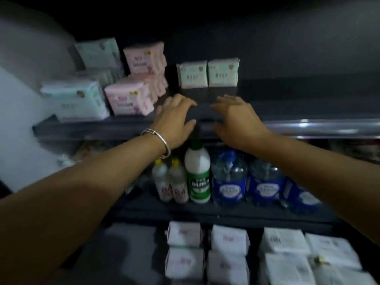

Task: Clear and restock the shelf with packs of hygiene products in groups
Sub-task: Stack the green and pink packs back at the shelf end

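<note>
Lower shelf, nearest: white packs [226, 251] lie in rows at the bottom of the view, close together.
Middle shelf: small bottles [170, 182], a green-and-white bottle [197, 171] and blue water bottles [229, 177] stand directly beneath both wrists.
Left hand [176, 118]: grip open, fingers spread and lightly bent, holding nothing; it hovers over the front edge of the top shelf [102, 128].
Right hand [236, 116]: grip open, fingers extended forward, holding nothing; level with the left hand, a narrow gap between them.
Task items: two mint packs [207, 74] stand upright side by side, touching, set back on the top shelf just beyond the fingertips.
Stocked group, left: pink packs [131, 98] and pale blue-green packs [78, 99] are stacked beside the left hand, the pink stack nearest.
Risk 1: judged, the left hand could brush the pink stack sideways and topple it, since that stack sits just beside the knuckles.
Risk 2: judged, a push on one mint pack alone could tip the pair backward; they are upright and soft-sided.
Risk 3: judged, dropping the wrists could knock the tall green-and-white bottle.
Edges: the shelf's front lip lies under the palms; a shiny rail [320, 128] continues to the right.
Open room: the top shelf to the right of the mint packs shows bare dark board; motion blur hides finer detail.
</note>
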